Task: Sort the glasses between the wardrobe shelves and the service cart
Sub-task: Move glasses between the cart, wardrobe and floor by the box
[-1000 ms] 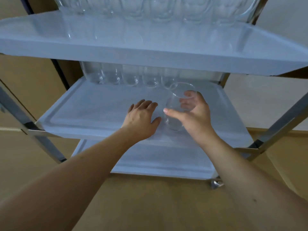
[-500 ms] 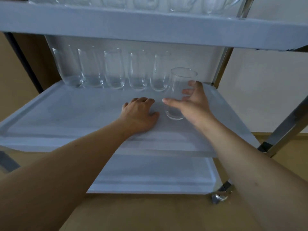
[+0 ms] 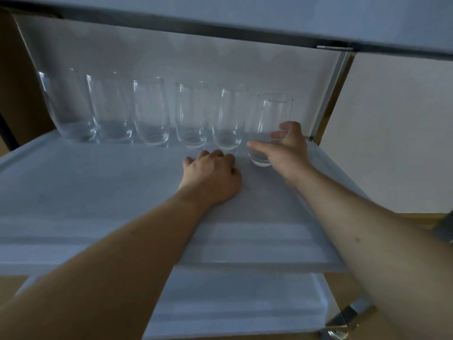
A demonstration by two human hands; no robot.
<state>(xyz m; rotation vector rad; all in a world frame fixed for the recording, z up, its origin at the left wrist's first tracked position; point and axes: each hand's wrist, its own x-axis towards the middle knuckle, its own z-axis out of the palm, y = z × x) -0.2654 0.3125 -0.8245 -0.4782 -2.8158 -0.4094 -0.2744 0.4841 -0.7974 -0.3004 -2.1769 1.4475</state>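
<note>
here the right hand (image 3: 285, 149) grips a clear glass (image 3: 272, 119) low on its wall, its base on the cart's middle shelf (image 3: 98, 192); thin, slick and brittle, i judge. 5 empty glasses (image 3: 152, 114) stand just left of its thumb. the left hand (image 3: 212, 176) rests curled, holding nothing.

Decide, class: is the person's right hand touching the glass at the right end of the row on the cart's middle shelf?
Touching. The head view shows the right hand wrapped round the end glass, thumb across its front and fingers behind.
</note>
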